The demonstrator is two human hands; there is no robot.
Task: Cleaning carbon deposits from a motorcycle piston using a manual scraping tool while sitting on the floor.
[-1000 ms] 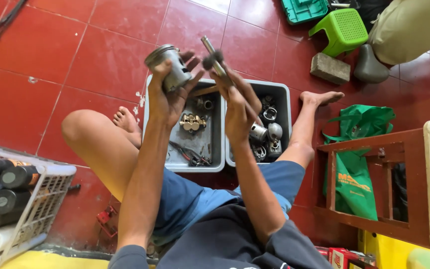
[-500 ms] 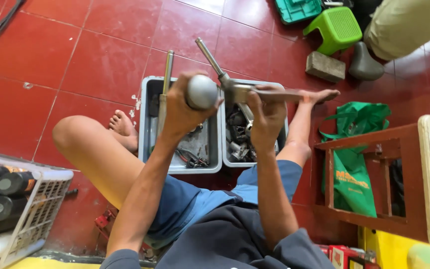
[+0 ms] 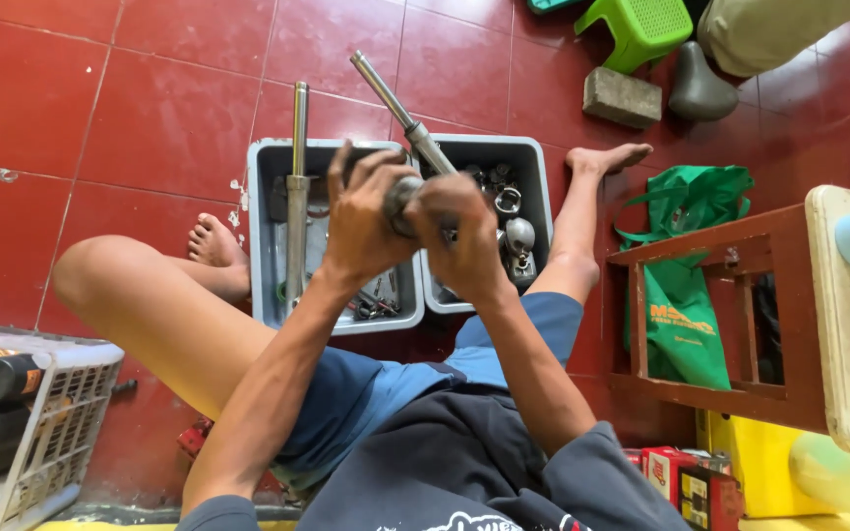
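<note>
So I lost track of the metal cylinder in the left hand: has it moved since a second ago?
Yes. The metal cylinder has dropped from above the grey bins' far rim to over them, now clasped between left hand and right hand.

Dull grey metal part (image 3: 403,202) between left hand (image 3: 366,221) & right hand (image 3: 459,241). Grey plastic bins (image 3: 273,246) just under hands, silver rods (image 3: 297,187) inside. Red tile floor (image 3: 150,108) w/ pale grout lines beyond. Green bag (image 3: 686,295) right of right hand, yellow print.

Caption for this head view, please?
Seated on red tiles, both hands, left hand and right hand, grip a metal cylinder above two grey bins.
</note>
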